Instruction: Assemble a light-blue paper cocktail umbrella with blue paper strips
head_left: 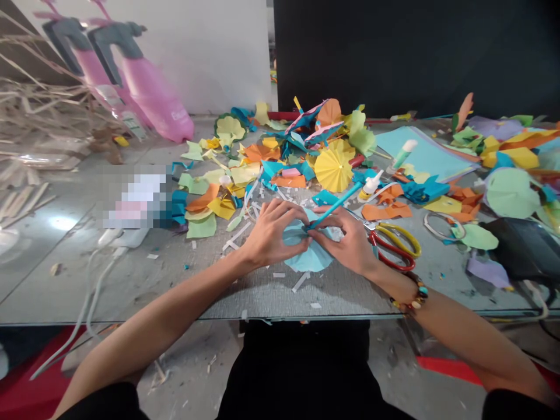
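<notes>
Both hands meet over a pale blue pleated paper disc [312,259] near the table's front edge. A thin blue paper-wrapped stick [336,204] rises from between the fingers, tilted up to the right. My left hand [280,230] pinches at the lower end of the stick, where a small dark blue piece shows. My right hand [347,236] grips the same spot from the other side, thumb and forefinger pressed together. The fingers partly hide the joint between stick and disc. Red and yellow-handled scissors [394,245] lie just right of my right hand.
Cut paper pieces and a yellow paper fan [335,166] crowd the table's back. A small glue bottle [371,185] and a glue stick [403,154] stand behind my right hand. Pink spray bottles [153,96] are at back left, a black box [525,251] at right.
</notes>
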The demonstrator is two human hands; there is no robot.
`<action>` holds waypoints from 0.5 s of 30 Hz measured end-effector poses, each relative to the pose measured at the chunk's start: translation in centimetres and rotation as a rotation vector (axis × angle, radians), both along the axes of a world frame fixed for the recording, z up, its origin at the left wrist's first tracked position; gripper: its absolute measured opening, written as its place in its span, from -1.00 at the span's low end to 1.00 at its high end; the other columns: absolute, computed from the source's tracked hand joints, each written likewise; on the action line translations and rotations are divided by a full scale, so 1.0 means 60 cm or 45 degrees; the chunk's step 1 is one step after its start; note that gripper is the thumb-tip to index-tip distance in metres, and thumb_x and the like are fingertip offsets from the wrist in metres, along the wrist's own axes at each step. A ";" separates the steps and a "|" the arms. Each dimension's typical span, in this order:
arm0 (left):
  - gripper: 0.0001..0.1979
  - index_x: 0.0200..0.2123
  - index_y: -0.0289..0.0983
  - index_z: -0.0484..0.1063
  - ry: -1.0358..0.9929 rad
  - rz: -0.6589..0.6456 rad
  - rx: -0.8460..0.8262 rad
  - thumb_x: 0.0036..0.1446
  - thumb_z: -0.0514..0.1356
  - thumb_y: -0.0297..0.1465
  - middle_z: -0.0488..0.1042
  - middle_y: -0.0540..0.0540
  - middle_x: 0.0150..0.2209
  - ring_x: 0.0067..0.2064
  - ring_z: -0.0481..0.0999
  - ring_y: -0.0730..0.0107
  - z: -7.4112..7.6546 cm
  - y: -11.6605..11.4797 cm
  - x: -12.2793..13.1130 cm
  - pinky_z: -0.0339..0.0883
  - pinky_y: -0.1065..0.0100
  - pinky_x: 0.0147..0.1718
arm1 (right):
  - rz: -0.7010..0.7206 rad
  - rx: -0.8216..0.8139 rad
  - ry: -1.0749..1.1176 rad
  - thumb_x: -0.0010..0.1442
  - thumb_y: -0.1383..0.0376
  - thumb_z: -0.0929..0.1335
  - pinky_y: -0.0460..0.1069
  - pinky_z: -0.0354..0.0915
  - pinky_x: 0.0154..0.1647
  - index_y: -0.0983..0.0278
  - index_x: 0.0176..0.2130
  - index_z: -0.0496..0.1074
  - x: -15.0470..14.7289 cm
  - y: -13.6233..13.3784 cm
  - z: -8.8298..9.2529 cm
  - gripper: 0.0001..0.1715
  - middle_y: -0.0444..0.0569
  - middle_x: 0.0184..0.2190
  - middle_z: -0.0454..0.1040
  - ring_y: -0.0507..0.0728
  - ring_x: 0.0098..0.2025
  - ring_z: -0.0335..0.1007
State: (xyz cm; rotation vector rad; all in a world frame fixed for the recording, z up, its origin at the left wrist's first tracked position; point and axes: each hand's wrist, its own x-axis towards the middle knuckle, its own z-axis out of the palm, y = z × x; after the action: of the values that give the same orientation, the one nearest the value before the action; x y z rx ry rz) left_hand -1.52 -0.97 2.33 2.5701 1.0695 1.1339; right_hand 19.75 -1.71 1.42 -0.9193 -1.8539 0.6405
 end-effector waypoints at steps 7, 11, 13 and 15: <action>-0.81 -0.19 -0.20 0.41 -0.005 -0.025 -0.078 0.16 0.33 -0.34 0.57 0.01 -0.18 -0.05 0.45 0.26 -0.001 -0.001 0.001 0.20 0.20 -0.01 | -0.102 0.352 -0.067 0.21 0.26 0.50 0.07 0.57 -0.10 0.12 0.03 0.44 0.001 -0.005 -0.004 -0.61 -0.12 -0.22 0.66 0.19 -0.14 0.66; -0.79 -0.14 -0.20 0.45 0.049 -0.003 -0.044 0.16 0.33 -0.33 0.57 -0.02 -0.18 -0.06 0.45 0.23 -0.010 0.003 0.003 0.20 0.19 -0.02 | -0.139 0.445 -0.038 0.19 0.30 0.52 0.05 0.59 -0.15 0.14 0.03 0.43 0.002 -0.008 -0.002 -0.57 -0.11 -0.23 0.66 0.18 -0.17 0.66; -0.78 -0.11 -0.20 0.47 0.087 0.003 -0.023 0.18 0.31 -0.33 0.57 -0.04 -0.15 -0.05 0.44 0.21 -0.016 0.005 0.004 0.21 0.18 -0.01 | -0.157 0.510 -0.012 0.18 0.34 0.52 0.06 0.59 -0.15 0.14 0.02 0.44 0.003 -0.010 -0.004 -0.57 -0.10 -0.23 0.65 0.18 -0.17 0.66; -0.79 -0.10 -0.19 0.51 0.117 0.001 -0.014 0.18 0.30 -0.33 0.57 -0.05 -0.11 -0.02 0.44 0.20 -0.019 0.006 0.004 0.21 0.17 0.01 | -0.170 0.559 0.032 0.17 0.36 0.52 0.07 0.61 -0.17 0.12 0.06 0.42 0.004 -0.011 -0.007 -0.51 -0.08 -0.17 0.64 0.17 -0.20 0.66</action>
State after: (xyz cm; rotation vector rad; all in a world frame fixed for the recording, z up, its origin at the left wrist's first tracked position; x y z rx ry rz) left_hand -1.30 -0.64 1.19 2.6366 1.0926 1.0155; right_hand 20.00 -2.37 1.02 -0.7289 -1.7939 0.1495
